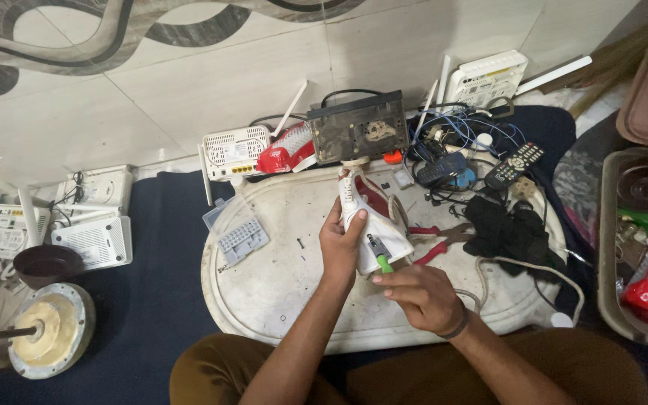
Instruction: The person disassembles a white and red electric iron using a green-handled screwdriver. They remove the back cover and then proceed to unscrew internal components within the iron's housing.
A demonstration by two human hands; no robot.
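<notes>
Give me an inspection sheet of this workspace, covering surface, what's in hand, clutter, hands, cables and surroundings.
Surface: scuffed white oval tray on a dark blue mat.
Job's things: white and red iron housing, held upright over the tray; green-handled screwdriver against its rear end.
Clutter: red-handled pliers, clear parts box, black cloth, remote control.
Hands: left hand grips the housing; right hand holds the screwdriver.
Cables: blue and black wire tangle; white cord across the tray's right edge.
Surroundings: white routers, tiled floor, round metal motor part.

Left hand [341,241] gripping upright; right hand [418,294] pinching, fingers curled, forearms converging.
</notes>
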